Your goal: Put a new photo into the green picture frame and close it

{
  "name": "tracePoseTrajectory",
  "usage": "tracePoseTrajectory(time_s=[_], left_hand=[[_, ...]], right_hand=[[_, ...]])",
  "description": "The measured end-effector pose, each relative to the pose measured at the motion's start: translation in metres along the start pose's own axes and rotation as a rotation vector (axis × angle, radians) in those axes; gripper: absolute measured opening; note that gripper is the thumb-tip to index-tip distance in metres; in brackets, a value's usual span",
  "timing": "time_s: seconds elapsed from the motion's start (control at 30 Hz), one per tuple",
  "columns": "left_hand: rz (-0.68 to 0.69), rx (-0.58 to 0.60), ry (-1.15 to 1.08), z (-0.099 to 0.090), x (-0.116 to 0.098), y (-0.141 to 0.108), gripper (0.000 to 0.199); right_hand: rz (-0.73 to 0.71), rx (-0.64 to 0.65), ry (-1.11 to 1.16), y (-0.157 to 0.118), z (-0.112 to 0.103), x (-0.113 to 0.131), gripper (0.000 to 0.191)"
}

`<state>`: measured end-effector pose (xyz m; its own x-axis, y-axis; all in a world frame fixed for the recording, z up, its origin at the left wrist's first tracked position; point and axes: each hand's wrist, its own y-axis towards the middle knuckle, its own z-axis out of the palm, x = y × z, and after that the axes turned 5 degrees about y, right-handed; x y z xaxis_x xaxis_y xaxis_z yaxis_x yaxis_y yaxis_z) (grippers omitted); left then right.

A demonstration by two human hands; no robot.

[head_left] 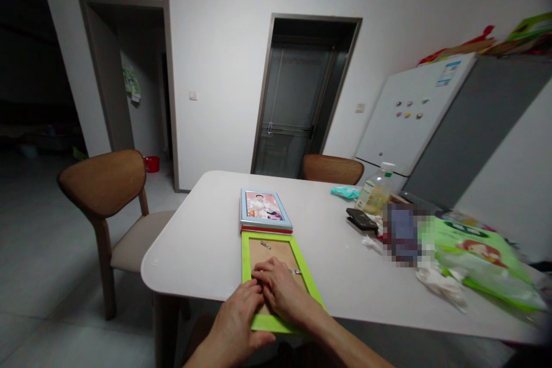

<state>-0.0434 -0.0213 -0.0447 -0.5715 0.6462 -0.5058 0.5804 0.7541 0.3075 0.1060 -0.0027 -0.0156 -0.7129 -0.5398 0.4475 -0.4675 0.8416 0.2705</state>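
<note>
A lime-green picture frame (246, 259) lies back side up at the table's near edge, its brown backing board (259, 252) showing, with a small metal hanger and a metal clip. My left hand (237, 319) is closed on the frame's lower left corner, thumb along the near edge and fingers over the left side. Bent and held together, the fingers of my right hand (280, 290) press down on the backing board beside my left fingertips; anything under them is hidden. Just beyond the green frame, touching or nearly so, is a stack of frames with a light-blue one (279, 207) holding a photo on top.
On the white table (202, 241), to the right, are a bottle (374, 192), a black phone-like item (362, 219), crumpled tissues (442, 284), a teal packet (345, 191) and a green package (478, 247). Wooden chairs stand at left (106, 184) and behind (333, 169).
</note>
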Motion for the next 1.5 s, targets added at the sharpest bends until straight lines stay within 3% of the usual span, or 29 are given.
tracePoseTrajectory(time_s=[0.13,0.23,0.33,0.53,0.7,0.9,1.1,1.3,1.43,1.5], left_hand=[[0.002,0.009,0.030,0.001,0.001,0.000,0.049],[-0.032,0.011,0.059,0.004,0.002,-0.001,0.045],[-0.056,0.014,0.074,0.006,0.002,-0.001,0.049],[-0.114,0.035,0.085,0.005,-0.003,-0.001,0.055],[-0.127,0.049,0.084,0.001,-0.009,0.000,0.054],[-0.161,0.083,0.137,-0.001,-0.010,-0.003,0.070],[-0.108,0.110,0.186,-0.002,-0.019,0.004,0.056],[-0.053,0.158,0.174,0.009,-0.032,0.015,0.052],[-0.046,0.084,0.090,0.006,-0.035,0.011,0.049],[-0.034,0.003,0.012,0.000,-0.041,0.010,0.043]], right_hand=[[0.017,-0.058,0.011,0.008,0.005,-0.015,0.024],[0.217,-0.184,-0.034,0.025,0.005,-0.036,0.024],[0.402,-0.228,-0.080,0.046,0.004,-0.057,0.022],[0.575,-0.239,-0.135,0.068,0.010,-0.078,0.018],[0.641,-0.254,-0.169,0.074,0.014,-0.080,0.017],[0.620,-0.306,-0.133,0.077,0.011,-0.081,0.016],[0.507,-0.324,0.001,0.057,-0.003,-0.081,0.019],[0.529,-0.404,0.133,0.009,-0.026,-0.087,0.022],[0.635,-0.543,0.547,-0.027,-0.033,-0.087,0.029],[0.665,-0.538,0.849,-0.041,-0.027,-0.079,0.030]])
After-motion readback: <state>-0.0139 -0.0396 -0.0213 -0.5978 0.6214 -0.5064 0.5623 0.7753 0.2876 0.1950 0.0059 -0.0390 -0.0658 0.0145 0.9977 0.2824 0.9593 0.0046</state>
